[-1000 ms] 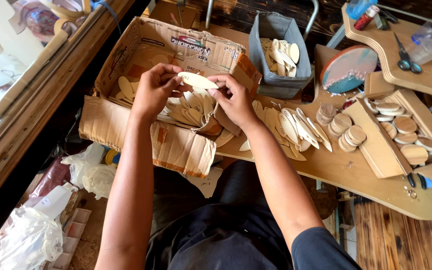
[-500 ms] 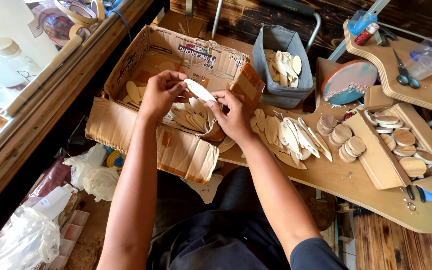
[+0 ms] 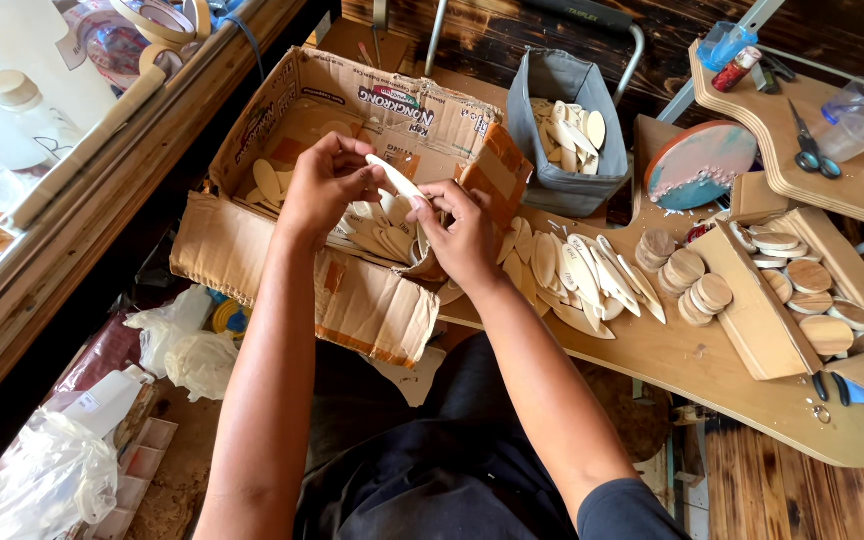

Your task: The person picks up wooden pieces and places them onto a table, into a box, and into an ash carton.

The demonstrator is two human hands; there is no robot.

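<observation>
You see through a single head-worn camera, looking steeply down and slightly forward from above your own forearms. It sits close over the cardboard box [image 3: 352, 200] and wooden worktop [image 3: 712, 370], your lap fills the bottom edge, and no second view overlaps it

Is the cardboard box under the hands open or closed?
Open: the cardboard box has its flaps folded outward, and pale oval wooden pieces show inside.
</observation>
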